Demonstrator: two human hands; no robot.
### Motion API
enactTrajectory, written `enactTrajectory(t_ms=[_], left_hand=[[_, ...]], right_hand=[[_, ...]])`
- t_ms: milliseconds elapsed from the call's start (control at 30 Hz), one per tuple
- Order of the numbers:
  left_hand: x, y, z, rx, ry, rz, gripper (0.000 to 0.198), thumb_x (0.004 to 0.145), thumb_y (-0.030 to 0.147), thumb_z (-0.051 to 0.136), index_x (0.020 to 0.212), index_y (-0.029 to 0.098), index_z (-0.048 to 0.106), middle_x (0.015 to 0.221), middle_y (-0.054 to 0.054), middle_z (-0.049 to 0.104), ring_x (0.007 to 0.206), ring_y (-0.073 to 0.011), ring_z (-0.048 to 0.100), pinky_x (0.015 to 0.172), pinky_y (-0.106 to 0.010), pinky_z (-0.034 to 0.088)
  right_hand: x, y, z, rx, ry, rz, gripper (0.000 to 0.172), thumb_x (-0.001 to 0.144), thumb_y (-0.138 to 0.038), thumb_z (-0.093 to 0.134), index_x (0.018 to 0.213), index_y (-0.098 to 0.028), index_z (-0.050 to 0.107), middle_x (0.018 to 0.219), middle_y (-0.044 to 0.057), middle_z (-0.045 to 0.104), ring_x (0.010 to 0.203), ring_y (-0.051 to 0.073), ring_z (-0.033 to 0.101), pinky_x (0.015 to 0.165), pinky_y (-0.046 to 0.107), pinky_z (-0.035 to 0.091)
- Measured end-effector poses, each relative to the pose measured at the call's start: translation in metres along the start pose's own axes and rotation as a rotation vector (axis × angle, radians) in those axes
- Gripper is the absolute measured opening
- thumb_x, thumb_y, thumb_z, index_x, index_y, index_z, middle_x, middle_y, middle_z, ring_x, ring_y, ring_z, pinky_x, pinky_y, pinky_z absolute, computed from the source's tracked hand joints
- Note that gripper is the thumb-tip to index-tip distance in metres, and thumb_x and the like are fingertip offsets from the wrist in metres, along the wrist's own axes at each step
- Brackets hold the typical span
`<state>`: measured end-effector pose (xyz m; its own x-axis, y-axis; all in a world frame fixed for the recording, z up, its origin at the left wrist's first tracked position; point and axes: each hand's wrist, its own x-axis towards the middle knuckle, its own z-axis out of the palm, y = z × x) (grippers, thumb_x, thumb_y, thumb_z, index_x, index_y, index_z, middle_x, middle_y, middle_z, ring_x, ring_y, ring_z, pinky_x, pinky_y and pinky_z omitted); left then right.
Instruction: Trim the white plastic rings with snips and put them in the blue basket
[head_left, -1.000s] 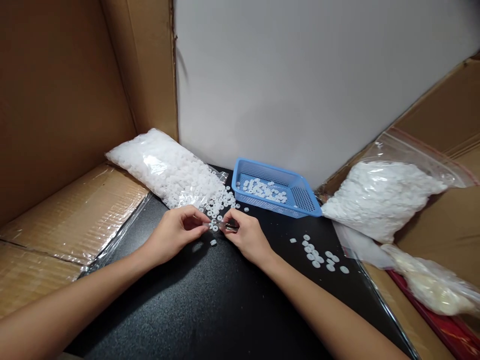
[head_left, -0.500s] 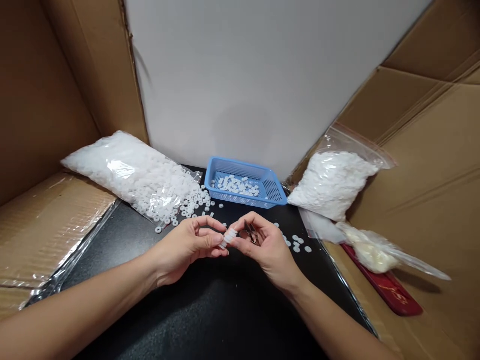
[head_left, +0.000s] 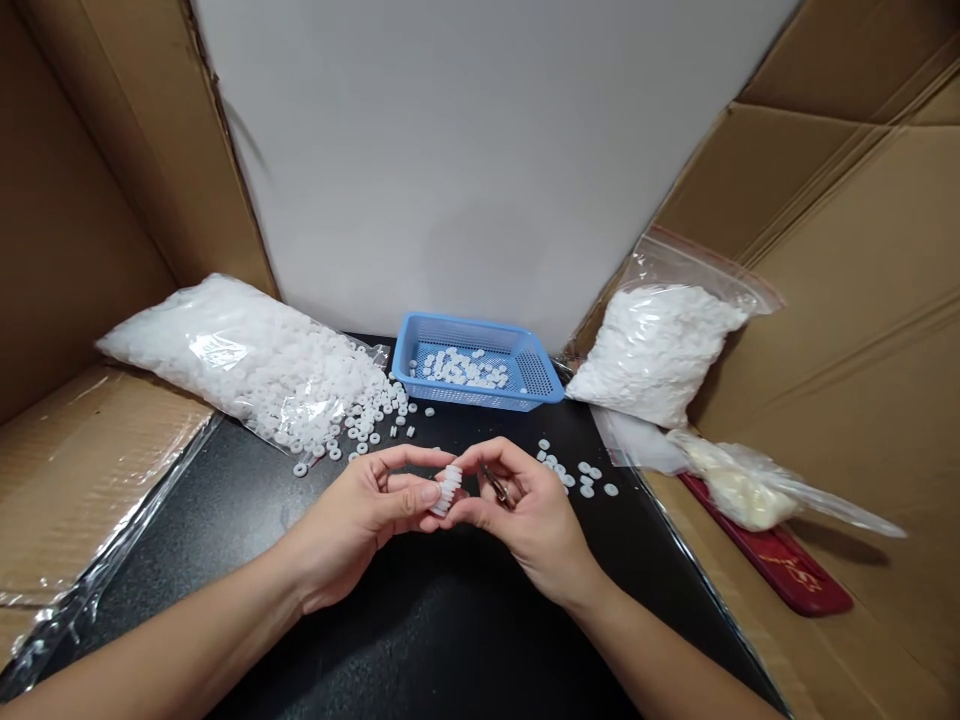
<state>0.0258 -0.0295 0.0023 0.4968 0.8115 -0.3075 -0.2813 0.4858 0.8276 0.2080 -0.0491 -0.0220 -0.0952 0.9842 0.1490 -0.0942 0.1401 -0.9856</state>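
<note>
My left hand (head_left: pixel 375 505) pinches a short stack of white plastic rings (head_left: pixel 449 488) between thumb and fingers, above the black tabletop (head_left: pixel 420 630). The thumb and index finger of my right hand (head_left: pixel 536 520) meet the right side of that stack. A small dark metal tool (head_left: pixel 497 488) sits in the curl of the right hand; its exact kind is hard to make out. Beyond the hands stands a blue plastic basket (head_left: pixel 480 400) with loose white rings (head_left: pixel 465 368) in it.
At the left, a clear bag (head_left: pixel 247 350) spills white rings (head_left: pixel 375 410) onto the table. More rings (head_left: pixel 589 475) lie right of my hands. A zip bag (head_left: pixel 667 345) of white pieces, a bag with yellowish contents (head_left: pixel 739 490) and a red case (head_left: pixel 810 580) are at the right, beside cardboard walls (head_left: pixel 847 230).
The stack has turned more upright between my fingers, and more of its rings show. The tool has tilted in my right hand. The whole view has shifted slightly.
</note>
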Motion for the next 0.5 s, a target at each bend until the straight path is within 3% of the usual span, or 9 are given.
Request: enactTrajectory(t_ms=[133,267,500], left_hand=[[-0.004,-0.006,0.002,-0.012,0.019,0.032,0.039,0.072,0.027,0.091,0.107,0.016,0.077,0.081,-0.005,0.081,0.070,-0.0099,0.066,0.072,-0.021,0.049],[-0.004,-0.013,0.003,-0.064,0.044,0.053,0.042,0.072,0.028,0.091,0.109,0.018,0.076,0.086,-0.005,0.080,0.082,-0.0146,0.070,0.080,-0.025,0.049],[-0.005,-0.019,0.001,-0.137,0.043,0.081,0.040,0.070,0.027,0.092,0.107,0.020,0.078,0.093,-0.006,0.080,0.091,-0.0173,0.071,0.088,-0.027,0.050]], right_hand=[[-0.005,0.002,0.004,-0.050,0.005,-0.013,0.043,0.063,-0.039,0.095,0.092,-0.023,0.067,0.080,-0.001,0.073,0.059,0.011,0.060,0.052,0.021,0.049],[-0.009,0.001,0.005,-0.086,-0.026,-0.041,0.044,0.066,-0.033,0.094,0.099,-0.024,0.066,0.094,0.001,0.078,0.074,0.016,0.073,0.069,0.024,0.059],[-0.012,0.006,0.008,-0.284,-0.031,-0.195,0.036,0.076,-0.021,0.083,0.105,-0.026,0.063,0.079,-0.005,0.071,0.059,0.010,0.065,0.056,0.017,0.053]])
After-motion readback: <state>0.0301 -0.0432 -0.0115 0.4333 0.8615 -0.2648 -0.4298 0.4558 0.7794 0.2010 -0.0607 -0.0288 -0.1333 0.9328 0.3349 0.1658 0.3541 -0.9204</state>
